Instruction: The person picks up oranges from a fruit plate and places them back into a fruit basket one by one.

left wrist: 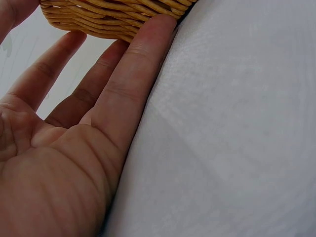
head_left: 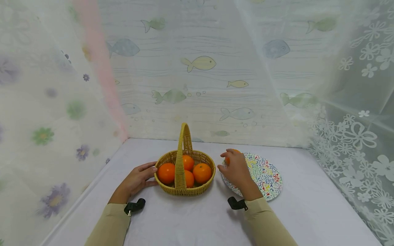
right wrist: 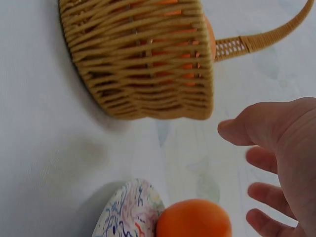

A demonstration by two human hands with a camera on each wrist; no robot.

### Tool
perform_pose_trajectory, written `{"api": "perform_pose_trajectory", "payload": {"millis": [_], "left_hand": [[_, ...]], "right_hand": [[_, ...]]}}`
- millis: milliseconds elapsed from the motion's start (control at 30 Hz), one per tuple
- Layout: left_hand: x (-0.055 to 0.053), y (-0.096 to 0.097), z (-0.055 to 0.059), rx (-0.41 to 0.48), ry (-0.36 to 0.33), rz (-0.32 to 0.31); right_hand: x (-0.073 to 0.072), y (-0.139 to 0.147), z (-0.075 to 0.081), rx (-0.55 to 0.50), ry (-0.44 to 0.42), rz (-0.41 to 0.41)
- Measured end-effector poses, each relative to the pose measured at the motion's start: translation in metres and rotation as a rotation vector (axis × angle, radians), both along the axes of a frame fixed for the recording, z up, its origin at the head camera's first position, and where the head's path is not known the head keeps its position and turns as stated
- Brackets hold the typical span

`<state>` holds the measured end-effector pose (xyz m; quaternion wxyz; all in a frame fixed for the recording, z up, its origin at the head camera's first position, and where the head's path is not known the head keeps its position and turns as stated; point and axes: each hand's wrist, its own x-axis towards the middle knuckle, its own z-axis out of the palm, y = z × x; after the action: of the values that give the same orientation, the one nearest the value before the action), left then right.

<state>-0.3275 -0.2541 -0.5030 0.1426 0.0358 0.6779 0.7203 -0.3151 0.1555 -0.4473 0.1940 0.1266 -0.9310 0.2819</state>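
Note:
A yellow wicker basket (head_left: 194, 192) with a tall arched handle (head_left: 179, 164) holds several oranges (head_left: 202, 173). My left hand (head_left: 136, 180) rests against the basket's left side, fingers extended; in the left wrist view its fingertips (left wrist: 157, 29) touch the woven wall low near the table. To the right of the basket lies a round plate (head_left: 267, 176) with a colourful squiggle pattern. One orange (right wrist: 195, 220) sits on it toward the far left edge. Over that part of the plate hovers my right hand (head_left: 240, 171), its fingers spread and loosely bent, apart from the orange and holding nothing.
A white cloth covers the table (head_left: 172, 222). Behind it hangs a curtain (head_left: 200, 85) printed with fish, and flowered sheer curtains (head_left: 360, 136) close in both sides. Each wrist carries a small black camera (head_left: 237, 203).

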Motion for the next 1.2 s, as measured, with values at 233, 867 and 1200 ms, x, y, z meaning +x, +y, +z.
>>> {"api": "perform_pose_trajectory", "payload": {"millis": [233, 867, 1200], "left_hand": [[-0.001, 0.0, -0.001, 0.007, 0.0, 0.002], [-0.003, 0.0, -0.003, 0.016, 0.004, -0.002], [-0.002, -0.001, -0.002, -0.01, -0.019, 0.017]], "right_hand": [[-0.004, 0.012, -0.004, -0.046, -0.038, -0.085], [-0.014, 0.033, -0.017, -0.318, -0.282, -0.168], [-0.014, 0.037, -0.02, -0.357, -0.347, -0.158]]}}
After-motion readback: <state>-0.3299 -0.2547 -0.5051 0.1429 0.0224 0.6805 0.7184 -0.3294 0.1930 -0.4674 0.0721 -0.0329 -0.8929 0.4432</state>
